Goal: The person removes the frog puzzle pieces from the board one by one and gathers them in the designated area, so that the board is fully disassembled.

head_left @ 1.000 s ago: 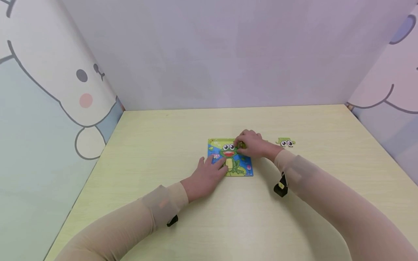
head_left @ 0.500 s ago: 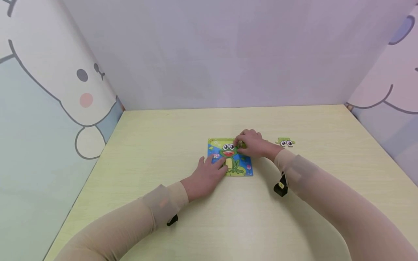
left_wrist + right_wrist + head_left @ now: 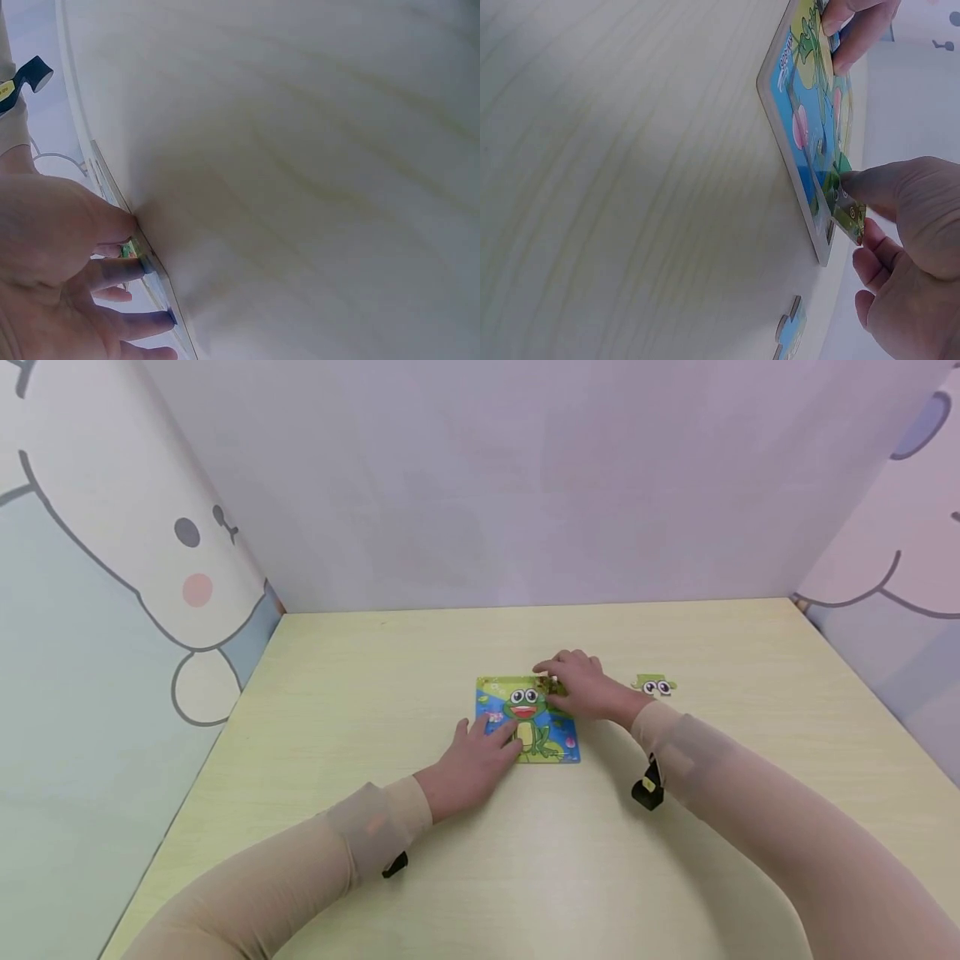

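A frog picture puzzle board (image 3: 567, 755) lies flat on the table, blue and green with a frog on it. My left hand (image 3: 471, 770) rests on its lower left part, fingers spread and straight. At the upper right corner, my right hand (image 3: 587, 687) pinches a green and brown puzzle piece (image 3: 849, 212) between thumb and fingers. In the right wrist view that piece is tilted, its lower end against the board. The index finger is partly lifted, and the hand covers some of that corner.
A loose green puzzle piece with two frog eyes (image 3: 655, 686) lies right of the board, beyond the right wrist. The right wrist view has a bluish loose piece (image 3: 790, 331) on the table (image 3: 645, 187). A pale wall (image 3: 510, 485) stands behind the table.
My right hand has shifted slightly up, and its index finger has straightened away from the thumb, showing more of the piece. The left hand stays in place on the board.
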### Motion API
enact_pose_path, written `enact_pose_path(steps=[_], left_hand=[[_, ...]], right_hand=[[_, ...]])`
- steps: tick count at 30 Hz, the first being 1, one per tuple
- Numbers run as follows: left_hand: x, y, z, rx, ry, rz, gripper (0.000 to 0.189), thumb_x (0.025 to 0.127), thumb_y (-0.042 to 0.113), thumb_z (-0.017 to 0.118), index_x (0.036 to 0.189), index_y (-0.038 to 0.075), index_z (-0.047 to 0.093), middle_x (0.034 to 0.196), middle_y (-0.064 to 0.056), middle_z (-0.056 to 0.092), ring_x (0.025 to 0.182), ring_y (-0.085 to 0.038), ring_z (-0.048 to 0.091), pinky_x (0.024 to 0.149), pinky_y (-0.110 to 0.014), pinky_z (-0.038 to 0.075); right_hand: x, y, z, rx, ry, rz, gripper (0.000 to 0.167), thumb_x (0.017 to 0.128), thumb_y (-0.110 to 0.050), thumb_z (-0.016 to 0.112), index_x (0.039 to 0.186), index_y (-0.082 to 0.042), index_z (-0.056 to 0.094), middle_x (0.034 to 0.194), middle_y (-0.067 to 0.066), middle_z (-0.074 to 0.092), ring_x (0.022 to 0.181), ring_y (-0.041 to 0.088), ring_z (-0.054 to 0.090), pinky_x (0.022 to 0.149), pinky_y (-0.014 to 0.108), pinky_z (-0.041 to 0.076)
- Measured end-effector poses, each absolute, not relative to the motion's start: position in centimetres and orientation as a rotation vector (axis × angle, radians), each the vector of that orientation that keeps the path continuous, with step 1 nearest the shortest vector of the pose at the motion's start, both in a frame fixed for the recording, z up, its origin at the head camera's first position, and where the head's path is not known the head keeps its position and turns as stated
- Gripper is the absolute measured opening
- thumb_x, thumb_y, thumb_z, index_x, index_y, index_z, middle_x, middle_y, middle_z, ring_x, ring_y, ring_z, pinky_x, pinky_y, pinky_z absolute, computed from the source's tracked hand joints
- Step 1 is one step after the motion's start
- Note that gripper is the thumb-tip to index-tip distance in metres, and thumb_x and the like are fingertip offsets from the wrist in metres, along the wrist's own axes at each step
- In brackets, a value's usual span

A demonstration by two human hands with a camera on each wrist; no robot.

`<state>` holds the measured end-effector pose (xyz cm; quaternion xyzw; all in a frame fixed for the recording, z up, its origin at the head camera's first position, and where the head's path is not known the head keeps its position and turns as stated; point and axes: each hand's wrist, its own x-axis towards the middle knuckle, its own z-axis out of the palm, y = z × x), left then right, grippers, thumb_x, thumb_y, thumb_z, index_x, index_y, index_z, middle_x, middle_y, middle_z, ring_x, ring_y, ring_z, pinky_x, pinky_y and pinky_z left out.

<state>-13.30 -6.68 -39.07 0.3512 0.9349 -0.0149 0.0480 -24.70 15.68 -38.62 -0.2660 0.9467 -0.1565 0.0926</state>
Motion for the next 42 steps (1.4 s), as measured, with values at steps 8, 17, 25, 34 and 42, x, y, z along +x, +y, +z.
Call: enact_pose_path(steps=[8,17,25,34,42], left_hand=[[-13.3,-6.7,-39.1,1.074,2.851,-0.042,0.022,0.108,0.007,0.053,0.130,0.011,0.057,0.157,-0.011,0.048,0.134,-0.047,0.050,0.105,-0.069,0.046],[-13.4,-6.7,-39.2,1.091,2.867,-0.056,0.021,0.108,0.007,0.052,0.128,0.011,0.057,0.155,-0.010,0.048,0.132,-0.044,0.051,0.105,-0.069,0.046],[-13.6,-6.5,-39.1,1.116,2.864,-0.063,0.020,0.109,0.012,0.054,0.128,0.011,0.060,0.155,-0.010,0.049,0.135,-0.035,0.048,0.108,-0.063,0.046],[-14.0,-4.9,-38.9,1.126,2.809,-0.052,0.043,0.112,0.031,0.048,0.153,0.016,0.050,0.167,-0.005,0.041,0.148,-0.035,0.044,0.115,-0.062,0.043],[-14.4,-3.9,-38.9,1.136,2.756,-0.275,0.056,0.113,0.044,0.041,0.163,0.021,0.039,0.172,-0.002,0.034,0.151,-0.037,0.040,0.116,-0.063,0.042]], right_hand=[[-25.0,15.8,-38.6,-0.779,2.809,-0.463,0.036,0.099,-0.019,0.072,0.134,-0.012,0.065,0.128,0.018,0.065,0.121,0.039,0.055,0.100,0.059,0.038],[-25.3,16.4,-38.9,-0.793,2.773,-0.572,0.036,0.100,-0.019,0.073,0.133,-0.014,0.061,0.115,0.012,0.074,0.110,0.034,0.064,0.099,0.058,0.035],[-25.4,16.5,-38.9,-0.796,2.759,-0.607,0.037,0.100,-0.021,0.073,0.135,-0.014,0.063,0.114,0.010,0.075,0.108,0.031,0.065,0.098,0.057,0.035],[-25.7,16.5,-39.2,-0.773,2.734,-0.618,0.038,0.101,-0.019,0.071,0.138,-0.014,0.064,0.118,0.010,0.075,0.109,0.030,0.065,0.097,0.056,0.034],[-25.6,16.7,-38.9,-0.787,2.721,-0.647,0.035,0.101,-0.017,0.070,0.136,-0.015,0.065,0.106,0.007,0.074,0.100,0.027,0.065,0.097,0.057,0.034]])
